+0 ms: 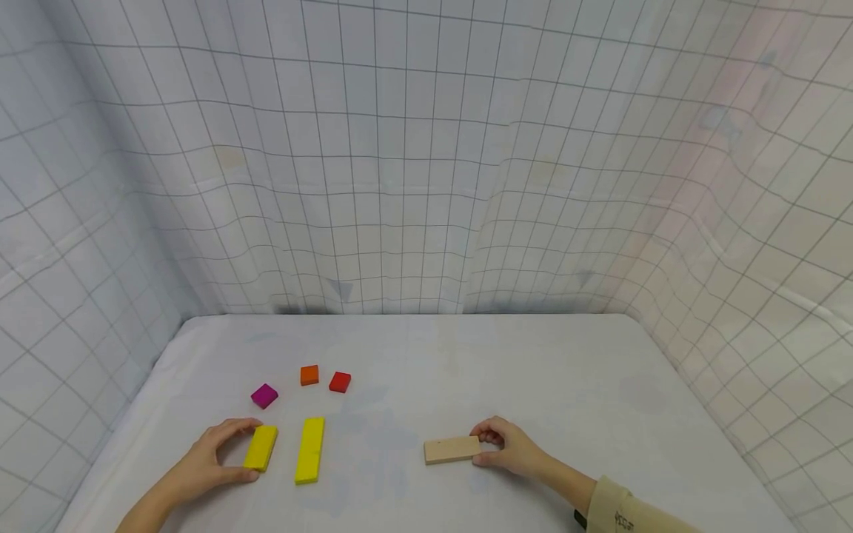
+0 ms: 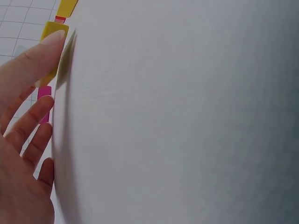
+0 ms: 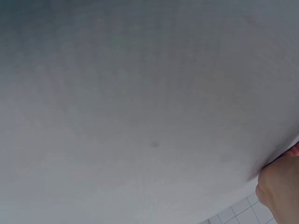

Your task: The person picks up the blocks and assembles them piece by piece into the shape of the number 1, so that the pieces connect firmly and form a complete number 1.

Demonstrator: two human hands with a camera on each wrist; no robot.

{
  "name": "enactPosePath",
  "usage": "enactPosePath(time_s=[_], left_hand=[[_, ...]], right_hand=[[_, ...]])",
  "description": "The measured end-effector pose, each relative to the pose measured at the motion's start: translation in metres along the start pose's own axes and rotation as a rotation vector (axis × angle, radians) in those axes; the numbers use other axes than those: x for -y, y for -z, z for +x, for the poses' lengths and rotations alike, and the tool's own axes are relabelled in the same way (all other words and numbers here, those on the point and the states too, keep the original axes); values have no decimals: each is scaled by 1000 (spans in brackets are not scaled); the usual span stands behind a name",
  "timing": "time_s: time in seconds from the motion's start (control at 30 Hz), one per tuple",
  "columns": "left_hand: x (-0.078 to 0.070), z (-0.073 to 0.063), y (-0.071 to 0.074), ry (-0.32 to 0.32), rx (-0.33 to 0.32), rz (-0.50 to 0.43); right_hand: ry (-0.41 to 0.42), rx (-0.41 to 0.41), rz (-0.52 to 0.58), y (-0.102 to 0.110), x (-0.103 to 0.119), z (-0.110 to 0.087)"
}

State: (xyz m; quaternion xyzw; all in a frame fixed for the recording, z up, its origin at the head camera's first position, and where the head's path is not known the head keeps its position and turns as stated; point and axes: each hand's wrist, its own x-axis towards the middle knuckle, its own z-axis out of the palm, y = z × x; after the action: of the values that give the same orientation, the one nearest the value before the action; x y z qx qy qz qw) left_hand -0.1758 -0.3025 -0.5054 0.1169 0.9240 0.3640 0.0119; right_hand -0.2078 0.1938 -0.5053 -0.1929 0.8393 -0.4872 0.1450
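Beyond one yellow bar (image 1: 309, 451) lie three squares (image 1: 309, 375); leftward, the left hand (image 1: 212, 457) pinches one yellow block (image 1: 261, 448), rightward, the right hand (image 1: 512, 448) grips one pale plank (image 1: 449, 450).

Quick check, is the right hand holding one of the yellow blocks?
No, the right hand grips one end of the plain wooden block, while the left hand holds the shorter yellow block.
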Motion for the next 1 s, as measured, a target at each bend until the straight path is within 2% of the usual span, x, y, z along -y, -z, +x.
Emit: enactPosePath(time_s=[0.1, 0.23, 0.43, 0.8, 1.0], left_hand=[[-3, 0, -1, 4, -20, 11], [-8, 2, -3, 41, -13, 33], [-15, 7, -7, 89, -14, 10], [-36, 22, -18, 82, -68, -14], [-45, 32, -28, 54, -105, -37]], right_hand=[[1, -1, -1, 0, 0, -1], [-6, -6, -5, 0, -2, 0], [-10, -5, -9, 0, -6, 0], [-2, 2, -19, 0, -7, 1], [16, 0, -26, 1, 6, -3]])
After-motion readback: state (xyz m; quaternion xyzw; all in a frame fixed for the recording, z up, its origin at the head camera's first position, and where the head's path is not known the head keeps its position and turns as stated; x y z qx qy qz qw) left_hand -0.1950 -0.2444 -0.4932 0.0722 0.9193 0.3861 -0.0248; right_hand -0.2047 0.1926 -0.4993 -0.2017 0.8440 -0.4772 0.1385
